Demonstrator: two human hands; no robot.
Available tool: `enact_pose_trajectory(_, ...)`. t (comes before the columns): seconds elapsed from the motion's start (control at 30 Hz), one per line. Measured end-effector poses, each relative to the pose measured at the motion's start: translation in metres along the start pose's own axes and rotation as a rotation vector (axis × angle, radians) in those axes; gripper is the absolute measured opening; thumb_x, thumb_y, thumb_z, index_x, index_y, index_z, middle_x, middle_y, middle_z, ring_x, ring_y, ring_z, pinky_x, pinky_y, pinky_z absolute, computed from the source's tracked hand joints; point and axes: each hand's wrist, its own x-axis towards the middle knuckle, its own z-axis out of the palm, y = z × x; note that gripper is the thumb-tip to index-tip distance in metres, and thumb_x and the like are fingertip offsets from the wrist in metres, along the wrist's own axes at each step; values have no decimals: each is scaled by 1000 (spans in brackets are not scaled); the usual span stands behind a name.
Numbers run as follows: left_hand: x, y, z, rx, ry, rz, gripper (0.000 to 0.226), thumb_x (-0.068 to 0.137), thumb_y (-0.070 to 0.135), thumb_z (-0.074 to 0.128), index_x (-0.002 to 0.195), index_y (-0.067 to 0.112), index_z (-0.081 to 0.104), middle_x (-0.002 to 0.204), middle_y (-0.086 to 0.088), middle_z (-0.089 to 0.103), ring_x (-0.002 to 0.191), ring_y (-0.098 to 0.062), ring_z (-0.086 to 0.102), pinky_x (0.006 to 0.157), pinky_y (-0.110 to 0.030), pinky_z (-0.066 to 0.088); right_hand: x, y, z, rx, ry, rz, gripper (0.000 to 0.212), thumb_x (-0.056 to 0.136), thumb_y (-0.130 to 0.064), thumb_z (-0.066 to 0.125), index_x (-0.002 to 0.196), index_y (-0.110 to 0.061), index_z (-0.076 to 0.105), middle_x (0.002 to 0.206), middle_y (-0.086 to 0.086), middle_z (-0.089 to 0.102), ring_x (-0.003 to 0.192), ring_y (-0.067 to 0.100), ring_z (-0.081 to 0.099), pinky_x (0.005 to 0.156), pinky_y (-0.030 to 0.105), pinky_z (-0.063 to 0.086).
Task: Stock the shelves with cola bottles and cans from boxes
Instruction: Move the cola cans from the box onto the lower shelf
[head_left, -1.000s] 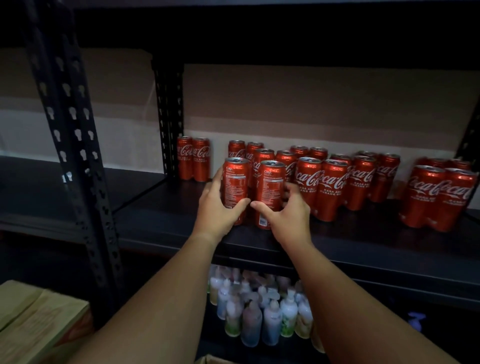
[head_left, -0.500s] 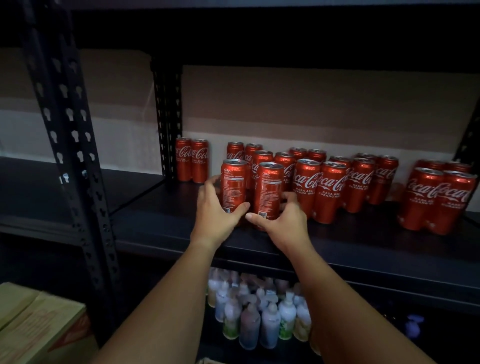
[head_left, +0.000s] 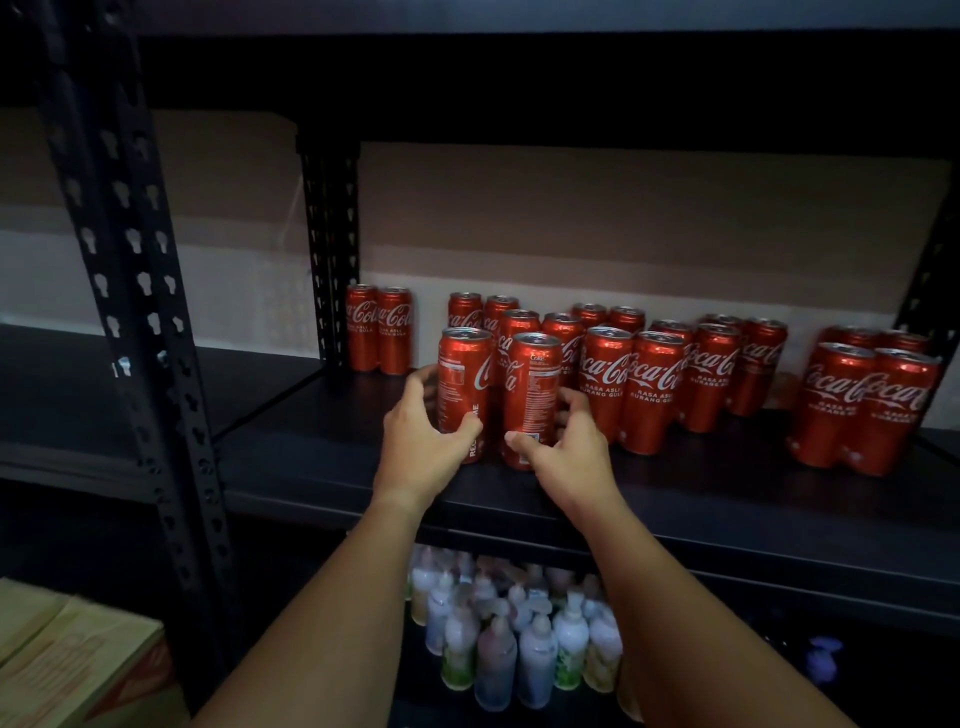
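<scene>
**Cans set down on the middle shelf, both hands on them**

Cola stock, dim light. I see two tall red cans standing upright side by side at the front of the black shelf (head_left: 675, 499), just left of the main block of cans. The left hand (head_left: 421, 447) grasps the left can (head_left: 464, 395), thumb across its lower front and fingers curled round its left side. The right hand (head_left: 563, 447) grasps the right can (head_left: 531, 400), thumb on the lower front, fingers hooked behind on its right.

Against the frame a second ago: both cans sit slightly further back and closer to the row of cans (head_left: 631, 389) on their right, and the hands have slid lower on the can bodies. The left can's script logo shows on its right edge; a second ago I read only the small-print panel.

Elsewhere on the shelf: a pair of cans (head_left: 379, 330) by the rear upright (head_left: 332, 249), and a separate group of cans (head_left: 862, 405) at far right, well apart from the main block. Below, a cluster of pale pump bottles (head_left: 514, 634) on the lower shelf. Cardboard box (head_left: 67, 660) at lower left, beside the front upright (head_left: 130, 270).
</scene>
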Motion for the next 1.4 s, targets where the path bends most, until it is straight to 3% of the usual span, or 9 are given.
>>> enact_pose_trajectory(0.13,3,-1,2,40,28,8,79,69,44,93,134,31,49,131,9,53,115,-7,58,98,-29,51,-2,-1,5,-134,46,-23,105,57,-47,96,141,-27,36,130,4,57,118,22,60,102,43,52)
enact_pose_trajectory(0.27,4,-4,3,80,48,19,71,66,43,93,122,36,51,120,11,59,108,-6,61,95,-34,56,-1,0,6,-159,68,-32,98,59,-40,97,137,-24,39,126,6,60,113,22,63,99,40,53)
enact_pose_trajectory(0.5,3,-4,1,-6,14,-18,67,78,22,84,137,28,53,120,9,66,103,6,63,83,-5,50,-3,-2,4,-101,7,-32,90,68,-23,92,138,-29,37,128,4,61,113,19,63,104,42,51)
enact_pose_trajectory(0.6,3,-2,1,19,29,11,71,75,33,90,135,29,52,128,8,60,112,-2,60,96,-21,52,-4,-5,3,-112,-7,-36,94,67,-28,92,141,-29,34,130,3,60,114,19,63,104,40,51)
enact_pose_trajectory(0.7,4,-2,1,56,67,8,75,65,42,96,126,29,52,126,7,52,109,-6,58,93,-25,50,-6,-6,4,-136,7,-35,106,61,-41,96,143,-28,31,131,4,56,117,20,60,102,42,52)
enact_pose_trajectory(0.83,5,-6,1,77,65,16,70,64,42,95,120,31,54,120,8,58,105,-7,62,92,-31,56,-6,-6,5,-145,13,-34,103,63,-39,95,143,-28,31,130,4,58,117,21,61,102,43,52)
enact_pose_trajectory(1.1,3,-4,0,-24,-15,-8,64,79,21,83,133,32,50,119,9,66,107,-2,65,97,-27,56,-4,-6,2,-115,-22,-12,90,73,-19,87,145,-27,33,126,5,64,105,16,66,95,27,50)
enact_pose_trajectory(1.23,6,-6,2,29,-11,9,80,71,39,92,137,31,49,131,7,56,117,-7,58,101,-29,51,-6,-8,4,-163,1,-37,102,65,-34,94,145,-27,31,135,6,54,121,23,58,107,42,48)
enact_pose_trajectory(1.4,6,-7,2,69,25,8,76,65,42,95,125,35,50,123,8,59,112,-9,59,97,-34,54,-9,-11,2,-173,10,-26,102,67,-31,94,147,-24,30,137,7,51,124,24,57,107,43,48)
